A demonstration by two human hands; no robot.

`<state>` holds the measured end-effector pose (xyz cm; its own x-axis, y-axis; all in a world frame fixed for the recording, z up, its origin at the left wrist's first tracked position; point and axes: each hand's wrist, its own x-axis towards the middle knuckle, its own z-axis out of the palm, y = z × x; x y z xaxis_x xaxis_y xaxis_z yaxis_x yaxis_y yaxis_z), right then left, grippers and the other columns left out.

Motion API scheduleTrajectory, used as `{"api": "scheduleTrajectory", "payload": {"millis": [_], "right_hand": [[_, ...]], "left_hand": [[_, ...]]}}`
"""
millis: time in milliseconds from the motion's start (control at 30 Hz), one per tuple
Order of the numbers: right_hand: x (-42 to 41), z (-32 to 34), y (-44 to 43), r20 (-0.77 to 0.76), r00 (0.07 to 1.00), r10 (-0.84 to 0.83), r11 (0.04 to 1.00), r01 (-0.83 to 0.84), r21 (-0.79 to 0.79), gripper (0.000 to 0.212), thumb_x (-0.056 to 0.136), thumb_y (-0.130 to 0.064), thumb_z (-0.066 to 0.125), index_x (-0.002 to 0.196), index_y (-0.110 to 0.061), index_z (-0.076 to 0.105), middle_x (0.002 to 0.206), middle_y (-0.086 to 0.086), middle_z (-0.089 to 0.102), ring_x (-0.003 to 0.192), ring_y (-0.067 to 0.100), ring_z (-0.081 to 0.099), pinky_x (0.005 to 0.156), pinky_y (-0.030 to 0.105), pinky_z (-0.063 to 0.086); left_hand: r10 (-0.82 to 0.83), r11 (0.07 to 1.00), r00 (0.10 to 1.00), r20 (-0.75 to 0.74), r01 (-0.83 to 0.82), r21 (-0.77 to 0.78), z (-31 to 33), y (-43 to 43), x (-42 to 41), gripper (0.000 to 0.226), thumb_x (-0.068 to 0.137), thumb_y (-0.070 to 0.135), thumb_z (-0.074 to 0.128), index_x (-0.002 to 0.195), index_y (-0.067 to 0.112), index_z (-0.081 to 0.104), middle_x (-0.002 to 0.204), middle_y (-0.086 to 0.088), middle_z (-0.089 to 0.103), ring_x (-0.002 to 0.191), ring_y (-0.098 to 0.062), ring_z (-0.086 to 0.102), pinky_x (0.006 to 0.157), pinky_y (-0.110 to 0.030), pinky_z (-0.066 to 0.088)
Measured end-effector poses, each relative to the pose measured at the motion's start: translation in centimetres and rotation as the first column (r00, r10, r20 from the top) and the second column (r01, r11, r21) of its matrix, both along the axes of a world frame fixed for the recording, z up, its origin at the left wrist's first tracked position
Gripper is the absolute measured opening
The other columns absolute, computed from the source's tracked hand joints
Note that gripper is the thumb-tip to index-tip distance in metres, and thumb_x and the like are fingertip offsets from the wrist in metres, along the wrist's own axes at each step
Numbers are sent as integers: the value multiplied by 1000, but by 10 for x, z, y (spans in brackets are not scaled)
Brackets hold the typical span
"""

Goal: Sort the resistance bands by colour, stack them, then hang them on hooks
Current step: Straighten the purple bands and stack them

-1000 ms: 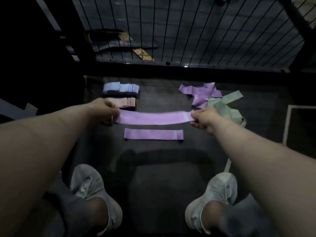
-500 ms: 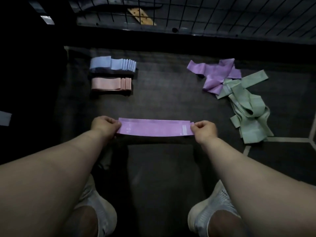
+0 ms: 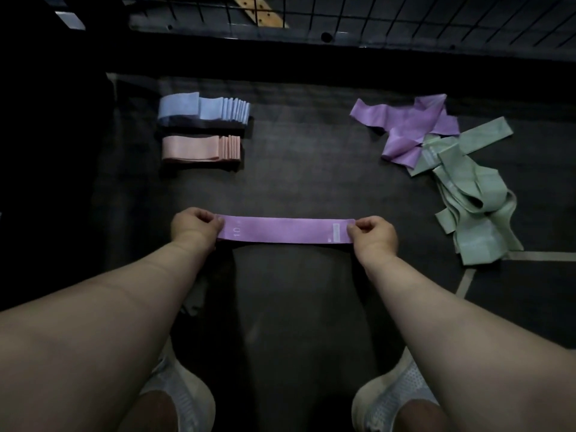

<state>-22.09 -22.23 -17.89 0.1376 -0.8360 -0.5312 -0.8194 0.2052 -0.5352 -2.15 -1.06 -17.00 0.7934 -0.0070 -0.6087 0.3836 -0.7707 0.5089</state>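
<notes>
Dark floor mat (image 3: pixel 299 188): purple resistance band (image 3: pixel 285 233) being held flat

The band is being kept close to the mat, straight ahead of the person. Each end is being pinched by curled fingers of the left hand (image 3: pixel 194 227) and right hand (image 3: pixel 372 233). A snap-back or crooked lay is being risked if one pinch slips. "10" is being shown near its left end; the pale label (image 3: pixel 335 233) opposite is unreadable.

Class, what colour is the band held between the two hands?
Purple; the band shows best in the head view.
</notes>
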Motion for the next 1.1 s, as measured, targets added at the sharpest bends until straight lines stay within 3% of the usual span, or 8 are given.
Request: {"api": "scheduleTrajectory", "payload": {"millis": [133,333,467,533,633,733,933,1100], "right_hand": [[0,-4,-2,-15,1000,-3,1000,2,-5,7,90,-19,70,93,-16,65,93,3,68,86,17,62,80,24,46],[-4,-10,-3,-13,998,61,998,-61,6,8,91,-20,69,95,-16,63,93,4,68,92,22,66,83,27,49],[-12,-7,-4,-84,966,244,962,-252,-109,24,87,-26,71,105,-18,59,113,8,58,98,24,61,90,32,50],[-16,-2,-3,-193,857,477,836,-511,-202,48,81,-30,75,123,-16,57,128,9,47,114,27,52,101,38,45],[-19,3,-7,-346,562,751,560,-820,-117,81,77,-33,78,147,-21,39,149,1,34,137,24,33,113,36,29],[-19,1,-13,-351,510,785,534,-845,-33,86,80,-26,77,152,-23,32,154,-3,30,141,22,28,115,33,24],[-16,-4,-20,-309,536,786,548,-835,-53,55,90,-23,64,142,-21,47,141,1,42,126,27,42,105,34,33],[-16,-3,-20,-296,537,790,548,-835,-50,53,91,-23,63,142,-19,48,138,2,42,126,27,42,106,35,34]], "left_hand": [[-93,995,995,45,91,46,-2,-1,-2,11,85,16,75,90,11,66,90,-8,67,78,-21,61,74,-27,47],[-187,979,976,108,176,101,-3,-1,-4,20,88,17,71,105,7,67,93,-6,65,85,-19,58,80,-23,41],[-311,941,938,151,282,188,-2,0,-9,35,87,23,72,118,8,62,117,-15,62,106,-31,60,93,-34,45],[-538,809,822,187,442,387,0,1,-13,54,84,33,74,131,14,54,132,-14,47,121,-34,49,102,-39,39],[-868,465,480,127,696,548,0,4,-14,74,80,42,73,144,25,41,148,-6,33,135,-27,34,110,-36,28],[-963,251,264,58,799,546,-3,5,-10,80,81,38,71,150,29,32,154,1,30,140,-22,28,111,-33,24],[-956,249,293,9,794,554,-7,5,-3,67,87,37,63,148,31,35,145,2,37,131,-22,38,104,-33,30],[-941,294,337,19,791,536,-10,3,-1,55,94,34,54,147,34,38,143,1,39,130,-24,39,104,-36,31]]}}
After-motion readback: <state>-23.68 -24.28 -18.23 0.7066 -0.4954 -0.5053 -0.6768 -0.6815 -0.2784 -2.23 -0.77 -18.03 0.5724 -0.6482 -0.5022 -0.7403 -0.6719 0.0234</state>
